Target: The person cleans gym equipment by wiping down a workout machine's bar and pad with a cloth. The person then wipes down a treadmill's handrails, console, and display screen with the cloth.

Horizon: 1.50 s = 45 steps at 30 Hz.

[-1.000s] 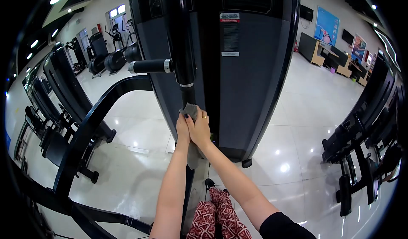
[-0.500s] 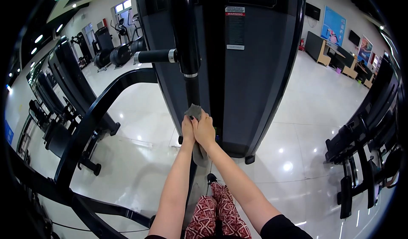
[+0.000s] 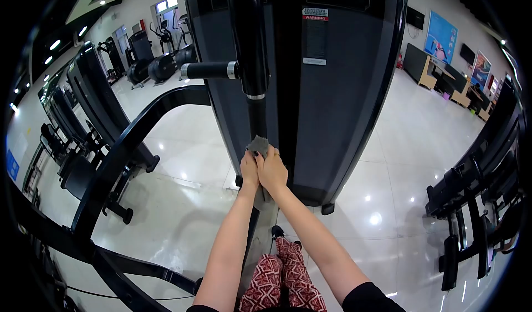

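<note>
A grey cloth [image 3: 258,145] is bunched around the lower end of a black upright grip [image 3: 256,115] on an exercise machine. My left hand [image 3: 250,169] is closed on the cloth from the left side. Pressed against it from the right, my right hand [image 3: 272,169] is wrapped over the same cloth. The cloth's top edge sticks up above my fingers, and a small part shows below the hands. My palms and the part of the grip inside the cloth are hidden. Above the hands, a horizontal handle [image 3: 210,70] juts left from the machine's arm.
The dark machine housing [image 3: 338,107], with a warning label [image 3: 315,37], stands directly ahead. A curved black frame bar [image 3: 133,134] runs along my left. Other gym machines stand at left [image 3: 102,101] and right [image 3: 471,184]. A desk [image 3: 438,73] is at the back right.
The view has shifted slightly, so the machine and my hands appear a little farther right. Less of the cloth's hanging end shows below my hands. Both hands stay closed on the cloth.
</note>
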Motion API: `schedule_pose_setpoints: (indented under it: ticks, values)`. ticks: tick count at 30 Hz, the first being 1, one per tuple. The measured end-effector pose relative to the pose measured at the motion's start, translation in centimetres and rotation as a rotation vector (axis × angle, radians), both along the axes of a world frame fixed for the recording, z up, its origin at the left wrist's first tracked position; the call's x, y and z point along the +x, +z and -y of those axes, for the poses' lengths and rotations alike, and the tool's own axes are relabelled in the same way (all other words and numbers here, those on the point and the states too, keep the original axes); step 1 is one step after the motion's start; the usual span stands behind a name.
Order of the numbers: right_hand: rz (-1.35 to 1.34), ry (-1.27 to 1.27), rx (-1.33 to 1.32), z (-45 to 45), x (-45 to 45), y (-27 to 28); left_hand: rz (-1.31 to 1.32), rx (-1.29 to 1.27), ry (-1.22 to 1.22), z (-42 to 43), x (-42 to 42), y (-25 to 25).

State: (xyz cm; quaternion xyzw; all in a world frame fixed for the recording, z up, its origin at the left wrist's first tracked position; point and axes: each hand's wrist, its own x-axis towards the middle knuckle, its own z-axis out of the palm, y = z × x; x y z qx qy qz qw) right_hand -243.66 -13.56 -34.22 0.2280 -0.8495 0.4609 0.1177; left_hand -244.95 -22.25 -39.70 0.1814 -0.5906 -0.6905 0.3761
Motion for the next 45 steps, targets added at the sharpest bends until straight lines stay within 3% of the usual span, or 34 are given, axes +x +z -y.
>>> schedule_pose_setpoints:
  ticks: [1,3,4,5,6,7,9,11,13,16,18,23,25,30,38,45]
  values:
    - [-0.01,-0.007,0.054,-0.5,0.1,0.1,-0.008,-0.007,0.003,0.1,0.6,0.2]
    - [-0.124,-0.038,0.146,-1.7,-0.2,1.1,0.208,-0.5,0.333,0.7,2.1,1.4]
    - [-0.204,-0.02,0.174,-2.4,-1.0,1.4,0.262,-0.491,0.357,0.5,3.3,4.4]
    - [-0.289,-0.002,0.202,-2.8,-2.1,1.9,0.255,-0.493,0.361,0.8,4.2,7.1]
    - [-0.453,-0.017,0.009,-3.3,-2.5,3.7,0.096,-0.628,0.308,1.3,5.0,9.8]
    - [-0.599,0.022,-0.052,-3.6,-2.8,6.2,-0.065,-0.761,0.252,1.5,5.4,12.5]
    - [-0.774,0.039,-0.212,-3.3,-3.3,12.3,-0.152,-0.851,0.27,1.4,5.3,18.7]
    - [-0.95,0.003,-0.31,-2.9,-4.5,19.4,-0.364,-1.006,0.433,2.3,3.8,25.0]
    - [-1.017,-0.061,-0.362,-2.3,-5.8,25.8,-0.413,-1.124,0.584,3.9,2.0,30.8]
    - [-1.23,-0.292,-0.164,-0.9,-8.4,30.5,-0.243,-1.225,0.652,5.2,0.0,36.1]
    - [-1.252,-0.371,-0.098,0.1,-9.2,30.2,0.057,-1.304,0.732,4.8,-1.1,36.8]
    - [-1.071,-0.382,-0.199,1.7,-9.5,28.3,-0.04,-1.136,0.701,6.1,-3.7,34.6]
    - [-1.039,-0.331,-0.228,1.9,-9.6,27.8,-0.085,-1.237,0.632,7.0,-3.7,34.5]
    - [-0.914,-0.218,-0.309,2.1,-9.8,26.6,0.081,-1.206,0.582,6.6,-3.3,33.1]
    - [-0.789,-0.015,-0.376,2.3,-10.5,24.2,0.079,-1.227,0.408,7.7,-4.2,31.0]
    - [-0.696,0.042,-0.403,2.9,-11.4,22.8,0.509,-1.388,0.395,6.0,-2.9,31.8]
